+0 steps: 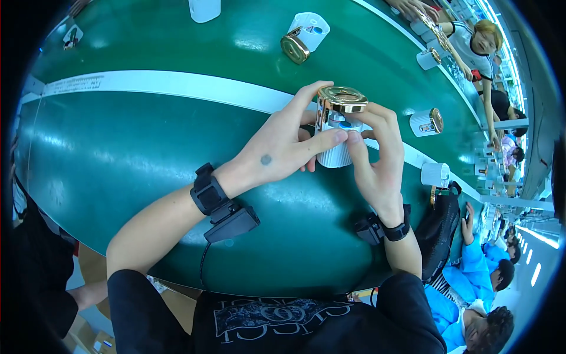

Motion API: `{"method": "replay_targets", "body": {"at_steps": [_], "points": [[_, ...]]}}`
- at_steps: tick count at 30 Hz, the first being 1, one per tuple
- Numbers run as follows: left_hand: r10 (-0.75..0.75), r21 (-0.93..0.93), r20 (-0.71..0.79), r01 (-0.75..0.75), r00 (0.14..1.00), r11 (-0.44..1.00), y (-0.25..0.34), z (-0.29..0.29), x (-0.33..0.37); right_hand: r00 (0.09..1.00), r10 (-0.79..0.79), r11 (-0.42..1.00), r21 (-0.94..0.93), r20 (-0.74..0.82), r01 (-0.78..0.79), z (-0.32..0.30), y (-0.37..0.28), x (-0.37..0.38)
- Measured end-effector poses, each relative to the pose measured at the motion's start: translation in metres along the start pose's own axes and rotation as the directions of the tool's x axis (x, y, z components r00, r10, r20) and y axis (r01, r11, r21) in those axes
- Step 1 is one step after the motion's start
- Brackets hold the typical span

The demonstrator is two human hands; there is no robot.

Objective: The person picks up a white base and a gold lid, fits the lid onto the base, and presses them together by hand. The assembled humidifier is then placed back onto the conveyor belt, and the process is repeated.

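Above the green table, both my hands hold a white ribbed housing [335, 156] with a shiny gold frame [343, 99] over its upper end. A blue spot shows in the opening below the gold top. My left hand [280, 141] grips it from the left, the index finger up along the gold side and the thumb across the front. On the other side, my right hand [380, 144] has its fingers bent round the gold part. Its thumb presses on the front, touching or almost touching the left thumb.
A white rail [177, 82] separates my table [118, 159] from a green belt. On the belt are a gold-topped white housing [312, 30], another white housing [204, 9] and several more to the right. A black bag [437, 236] lies beside my right forearm. Co-workers sit along the right.
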State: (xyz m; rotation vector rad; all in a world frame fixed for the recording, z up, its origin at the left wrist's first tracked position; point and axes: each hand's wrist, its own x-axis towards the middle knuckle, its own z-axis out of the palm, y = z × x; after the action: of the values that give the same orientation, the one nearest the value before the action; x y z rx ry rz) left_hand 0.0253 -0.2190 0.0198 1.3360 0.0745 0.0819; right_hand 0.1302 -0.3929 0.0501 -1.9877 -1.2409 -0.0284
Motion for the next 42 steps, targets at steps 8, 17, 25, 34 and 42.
{"method": "replay_targets", "body": {"at_steps": [8,17,25,34,42], "points": [[-0.033,0.024,-0.024,0.034,0.999,0.999,0.000,0.000,0.000,0.990,0.107,0.988,0.098,0.097,-0.116,0.003,-0.004,0.003],[-0.014,0.050,0.002,0.013,1.000,0.999,0.002,-0.003,-0.002,0.995,0.079,0.963,0.253,0.063,-0.093,0.012,0.004,0.004],[0.017,0.052,0.005,-0.018,1.000,0.999,0.001,-0.002,-0.003,0.996,-0.087,0.993,0.072,-0.013,0.088,0.013,0.009,0.005],[0.025,0.034,-0.005,-0.025,1.000,0.999,0.000,0.000,-0.003,0.986,-0.164,0.986,-0.035,0.015,0.164,0.008,0.013,0.000],[0.035,0.028,-0.022,-0.035,0.999,0.999,-0.002,-0.001,-0.002,0.992,-0.127,0.992,-0.006,-0.025,0.127,0.009,0.005,0.002]]}}
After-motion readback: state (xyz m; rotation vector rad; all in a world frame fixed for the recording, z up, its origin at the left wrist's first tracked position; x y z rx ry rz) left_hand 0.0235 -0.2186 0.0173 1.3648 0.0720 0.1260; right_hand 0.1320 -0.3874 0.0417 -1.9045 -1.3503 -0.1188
